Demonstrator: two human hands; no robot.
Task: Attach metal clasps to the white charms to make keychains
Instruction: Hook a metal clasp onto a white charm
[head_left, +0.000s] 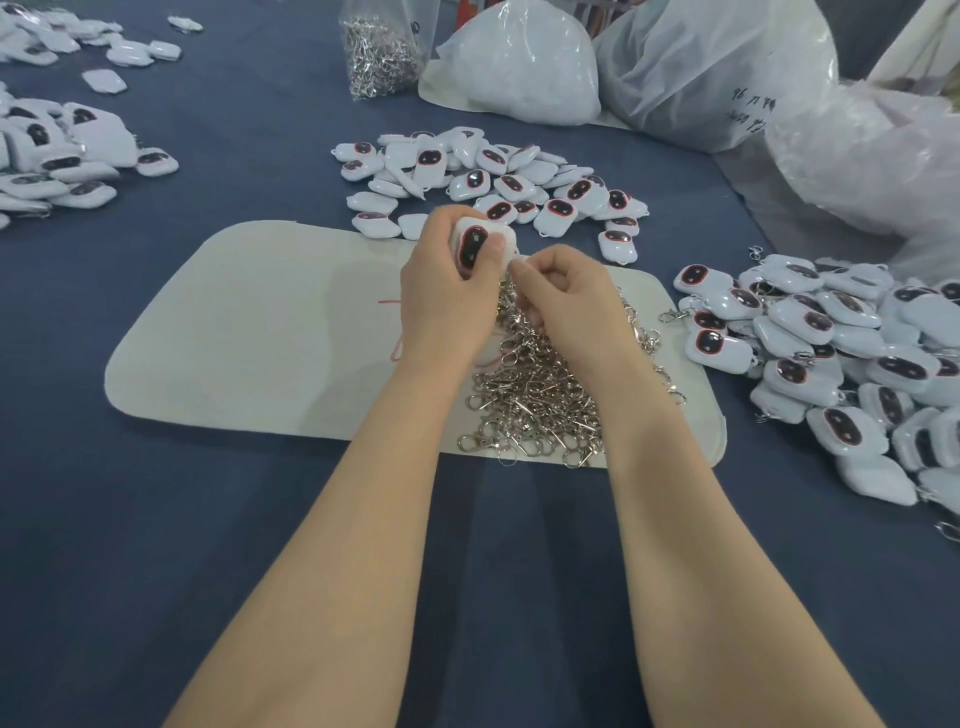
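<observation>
White charm (475, 247), with a dark, red-rimmed oval face, sits upright in the left hand (441, 301). The fingers are curled round its back and the thumb is pressed across its front. The right hand (566, 296) is just beside it, fingers curled in. Its thumb and forefinger pinch at the charm's lower right corner; whether a clasp sits between them is too small to tell. Both hands hover over a pile of metal clasps (540, 400) on a pale mat (249, 332), which lies on the blue table (208, 519).

Just beyond the hands is a loose heap of charms (493, 176). A second heap (831, 353) lies to the right, some of its charms with clasps showing. A third heap (57, 150) is well apart at the far left. At the far edge stand a clear bag of clasps (382, 47) and white plastic bags (524, 62).
</observation>
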